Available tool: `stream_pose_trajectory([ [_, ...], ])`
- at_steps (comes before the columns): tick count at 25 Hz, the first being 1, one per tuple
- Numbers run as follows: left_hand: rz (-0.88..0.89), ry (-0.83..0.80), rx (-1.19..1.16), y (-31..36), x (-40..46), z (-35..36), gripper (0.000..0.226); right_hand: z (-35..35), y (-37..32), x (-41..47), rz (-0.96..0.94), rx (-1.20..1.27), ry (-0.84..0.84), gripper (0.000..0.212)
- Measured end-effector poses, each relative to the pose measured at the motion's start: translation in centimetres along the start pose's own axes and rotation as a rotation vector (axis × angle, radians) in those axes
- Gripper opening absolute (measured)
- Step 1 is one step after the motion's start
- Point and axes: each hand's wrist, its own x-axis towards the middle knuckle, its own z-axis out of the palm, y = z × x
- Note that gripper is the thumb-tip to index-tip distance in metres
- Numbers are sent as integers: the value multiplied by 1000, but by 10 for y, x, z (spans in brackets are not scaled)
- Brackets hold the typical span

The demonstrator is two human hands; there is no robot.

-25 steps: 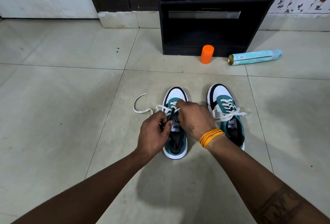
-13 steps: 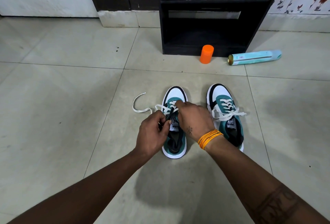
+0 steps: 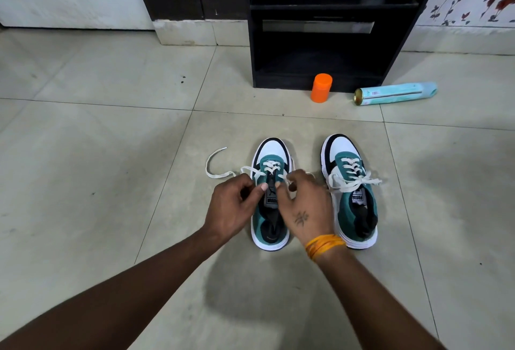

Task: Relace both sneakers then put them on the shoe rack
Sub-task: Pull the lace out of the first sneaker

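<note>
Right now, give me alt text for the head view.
Both hands, left and right, pinch the white lace of the left teal-and-white sneaker on the tiled floor; the laced right sneaker stands beside it, before a black shoe rack.

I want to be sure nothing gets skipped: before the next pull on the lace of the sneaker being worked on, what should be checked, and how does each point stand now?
1. Left hand has a grip on the lace: ok, fingers curl on it beside the tongue.
2. Right hand has a grip on the other lace end: cannot tell, the fingers hide it.
3. Left sneaker laced to the top: not ok, only the lower eyelets are crossed.
4. Loose lace end free of snags: ok, it lies bare on the floor.
5. Right sneaker finished: ok, laced and tied.
6. Rack bottom shelf free for both: cannot tell, too dark; an orange cap stands before it.
</note>
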Motion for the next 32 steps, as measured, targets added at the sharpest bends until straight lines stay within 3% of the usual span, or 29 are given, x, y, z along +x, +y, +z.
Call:
stream_pose_trajectory([
  [2, 60, 22, 31, 2, 11, -4, 33, 11, -1, -16, 12, 11, 11, 27],
  [5, 316, 33, 210, 7, 39, -9, 4, 21, 3, -26, 9, 98, 63, 24],
  [9, 542, -427, 753, 19, 76, -7, 19, 25, 2, -26, -6, 160, 111, 28],
  [11, 608, -514, 900, 26, 85, -9, 16, 26, 2, -26, -6, 179, 120, 27],
  [13, 579, -444, 815, 25, 87, -7, 11, 26, 3, -27, -6, 193, 133, 26],
  [17, -106, -7, 52, 20, 73, 4, 4, 28, 1, -28, 18, 207, 161, 24],
  [18, -135, 11, 13, 17, 71, 5, 6, 28, 0, -28, 14, 204, 164, 23],
  [19, -60, -16, 56, 13, 70, 4, 10, 28, 1, -28, 12, 202, 166, 23],
  [21, 290, -154, 313, 8, 71, -3, 22, 28, 2, -28, 16, 205, 166, 23],
  [23, 536, -265, 584, 4, 74, -7, 13, 28, 3, -29, 16, 204, 171, 24],
  [25, 394, -150, 458, -2, 70, 3, 6, 28, 2, -29, 17, 205, 168, 24],
  [26, 162, -23, 210, -2, 69, 8, 6, 28, 1, -29, 17, 208, 165, 24],
  [28, -241, 76, -251, -3, 66, 17, 5, 28, 1, -29, 15, 215, 166, 25],
  [29, -257, 68, -263, -4, 66, 16, 3, 27, 2, -30, 13, 218, 170, 25],
  [30, -138, 33, -103, -3, 67, 12, 8, 28, 2, -30, 13, 220, 172, 24],
  [32, 284, -56, 426, -5, 68, 4, 28, 29, 3, -30, 22, 223, 174, 23],
])
